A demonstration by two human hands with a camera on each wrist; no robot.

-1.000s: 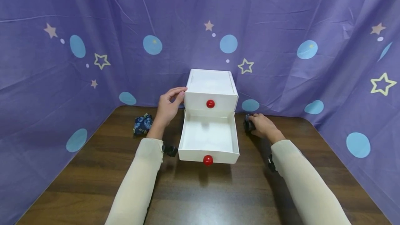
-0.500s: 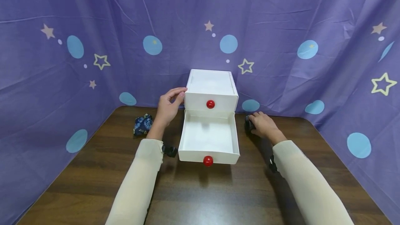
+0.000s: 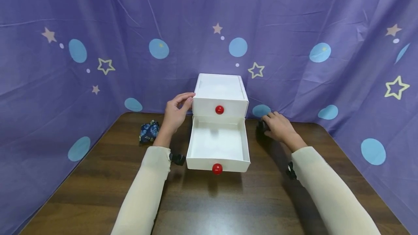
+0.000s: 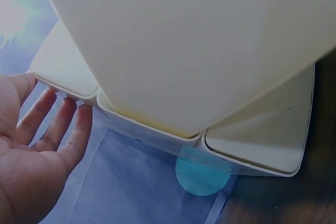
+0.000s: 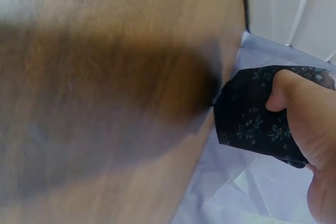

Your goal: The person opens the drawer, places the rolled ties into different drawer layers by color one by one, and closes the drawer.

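Note:
A white drawer unit (image 3: 222, 87) with red knobs stands at the back of the table, one drawer (image 3: 218, 142) pulled out and nothing visible inside. On the unit's left side rests my left hand (image 3: 174, 113); in the left wrist view its fingertips (image 4: 84, 114) touch the edge beside the pulled-out drawer. To the right of the unit, my right hand (image 3: 279, 128) holds a small black floral cloth bag (image 5: 257, 111), thumb across its face. Fingers on its far side are hidden. Another cloth bag, dark blue and floral (image 3: 149, 132), lies left of my left forearm.
The brown wooden table (image 3: 209, 202) spreads under everything. A purple curtain (image 3: 277, 17) with stars and dots hangs close behind and along both sides. Dark wrist cameras (image 3: 177, 159) sit at both wrists.
My right hand has shifted slightly right and away from me with the black floral cloth bag. My left hand and the drawer unit stay in place.

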